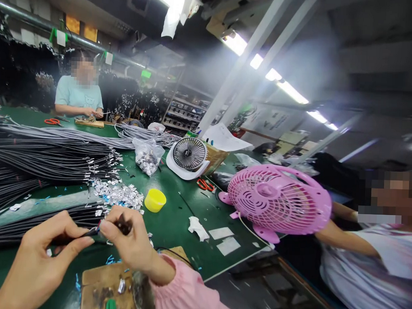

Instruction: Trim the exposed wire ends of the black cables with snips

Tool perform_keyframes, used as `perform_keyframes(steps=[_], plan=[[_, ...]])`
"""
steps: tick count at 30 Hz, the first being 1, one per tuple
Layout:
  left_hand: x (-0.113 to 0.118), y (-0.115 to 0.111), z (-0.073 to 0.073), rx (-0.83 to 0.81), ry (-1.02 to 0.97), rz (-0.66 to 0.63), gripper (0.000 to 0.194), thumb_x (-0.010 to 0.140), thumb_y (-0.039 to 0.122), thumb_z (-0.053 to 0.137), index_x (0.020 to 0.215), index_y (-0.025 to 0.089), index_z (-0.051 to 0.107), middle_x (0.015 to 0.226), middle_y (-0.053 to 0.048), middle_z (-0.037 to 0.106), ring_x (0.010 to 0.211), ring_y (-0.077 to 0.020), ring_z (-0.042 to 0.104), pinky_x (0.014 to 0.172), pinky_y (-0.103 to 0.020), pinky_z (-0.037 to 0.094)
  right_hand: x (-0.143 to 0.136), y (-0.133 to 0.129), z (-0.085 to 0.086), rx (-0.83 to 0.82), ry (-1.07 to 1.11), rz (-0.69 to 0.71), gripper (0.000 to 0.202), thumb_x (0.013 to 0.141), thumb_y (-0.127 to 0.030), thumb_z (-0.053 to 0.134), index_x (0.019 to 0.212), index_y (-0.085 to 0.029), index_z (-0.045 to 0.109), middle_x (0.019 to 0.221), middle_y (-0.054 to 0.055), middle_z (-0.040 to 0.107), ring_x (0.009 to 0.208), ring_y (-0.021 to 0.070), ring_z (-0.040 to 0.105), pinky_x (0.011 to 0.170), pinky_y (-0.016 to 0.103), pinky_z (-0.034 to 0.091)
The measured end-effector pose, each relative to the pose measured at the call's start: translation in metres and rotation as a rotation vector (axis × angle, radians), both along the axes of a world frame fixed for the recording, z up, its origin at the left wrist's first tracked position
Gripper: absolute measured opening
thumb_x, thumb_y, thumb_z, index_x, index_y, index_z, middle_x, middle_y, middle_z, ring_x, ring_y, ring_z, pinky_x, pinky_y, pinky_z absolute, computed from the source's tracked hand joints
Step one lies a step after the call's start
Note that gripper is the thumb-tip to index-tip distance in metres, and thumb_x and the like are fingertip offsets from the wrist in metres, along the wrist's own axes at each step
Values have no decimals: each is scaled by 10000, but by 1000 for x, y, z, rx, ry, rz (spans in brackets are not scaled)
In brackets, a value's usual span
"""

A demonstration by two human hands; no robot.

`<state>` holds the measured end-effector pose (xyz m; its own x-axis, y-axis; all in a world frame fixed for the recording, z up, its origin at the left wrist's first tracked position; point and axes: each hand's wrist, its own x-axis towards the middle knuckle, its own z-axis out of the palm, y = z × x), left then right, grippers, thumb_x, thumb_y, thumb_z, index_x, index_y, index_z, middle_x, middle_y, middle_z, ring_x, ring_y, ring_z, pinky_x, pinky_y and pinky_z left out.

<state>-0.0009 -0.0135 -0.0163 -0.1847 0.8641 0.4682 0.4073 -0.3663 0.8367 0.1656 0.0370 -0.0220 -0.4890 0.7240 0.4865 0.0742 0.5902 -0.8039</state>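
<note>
My left hand (42,252) pinches the end of a black cable (91,232) between thumb and fingers. Close beside it, my right hand (132,240) is closed at the thin coloured wires (99,226) coming out of that end. A dark brown object (124,224) shows inside the curled right fingers; its kind is hard to make out. Under the hands is a worn wooden block (102,281) with a green round piece (110,305) and a scrap of foil (121,286) on it. Black cables (55,221) lie behind the left hand.
Silver foil pieces (120,194) are heaped past my hands, near a yellow tub (155,200) and a plastic bag (148,157). A white fan (189,155), orange scissors (205,185) and a pink fan (279,197) stand rightward. One co-worker (79,93) sits opposite, another (371,259) at right.
</note>
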Motion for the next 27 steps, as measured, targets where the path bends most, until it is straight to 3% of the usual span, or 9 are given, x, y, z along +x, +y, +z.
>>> perform_keyframes(steps=[3, 6, 7, 10, 13, 18, 24, 27], plan=[[-1, -5, -5, -12, -3, 53, 394, 751, 603, 754, 572, 264, 666, 513, 56, 611, 456, -116, 553, 412, -170, 425, 5, 5, 11, 137, 85, -236, 305, 899, -320, 575, 629, -210, 487, 611, -16, 467, 559, 120, 420, 521, 264, 305], [-5, -6, -7, -27, -22, 59, 415, 722, 639, 776, 577, 261, 685, 526, 60, 628, 465, -118, 570, 444, -170, 460, 11, 16, 19, -119, 414, -509, 403, 910, -492, 586, 634, -232, 450, 507, -86, 281, 441, 91, 239, 425, 243, 210], [-5, -6, -7, -46, -38, 76, 433, 705, 664, 782, 577, 261, 689, 529, 59, 630, 475, -123, 578, 465, -174, 477, 12, 19, 19, -135, 461, -558, 371, 887, -508, 615, 672, -224, 511, 507, -88, 302, 438, 90, 240, 421, 240, 216], [-2, -7, -4, -95, -108, 122, 472, 649, 708, 805, 572, 259, 679, 516, 68, 606, 493, -119, 574, 503, -168, 495, 8, 16, 15, -55, 283, -401, 160, 850, -349, 668, 852, -191, 693, 654, -27, 524, 541, 111, 419, 515, 249, 350], [3, -9, -3, -108, -150, 122, 412, 635, 640, 829, 579, 260, 682, 526, 71, 618, 499, -115, 564, 467, -154, 470, 0, 6, 12, -11, 104, -269, 148, 815, -301, 699, 713, -196, 678, 664, -18, 563, 605, 127, 493, 573, 262, 384], [4, -8, -11, -161, -174, 65, 316, 650, 547, 827, 587, 267, 696, 518, 53, 663, 515, -137, 622, 394, -134, 429, -3, -1, 11, -49, 32, -250, 196, 789, -249, 713, 624, -193, 624, 634, -23, 548, 556, 111, 476, 516, 248, 365], [-6, 4, -13, -301, -138, -175, 391, 666, 646, 786, 636, 256, 780, 547, 0, 728, 462, -175, 677, 399, -179, 503, -2, -1, 3, 213, 98, -267, 86, 780, -217, 672, 708, -193, 713, 665, 14, 631, 525, 113, 508, 494, 227, 457], [-7, 3, -13, -267, -90, -140, 397, 701, 642, 753, 577, 264, 761, 476, 16, 666, 394, -135, 597, 343, -158, 425, -3, -1, -1, 296, 132, -279, 64, 776, -195, 677, 743, -189, 732, 682, 22, 661, 517, 111, 538, 474, 209, 470]])
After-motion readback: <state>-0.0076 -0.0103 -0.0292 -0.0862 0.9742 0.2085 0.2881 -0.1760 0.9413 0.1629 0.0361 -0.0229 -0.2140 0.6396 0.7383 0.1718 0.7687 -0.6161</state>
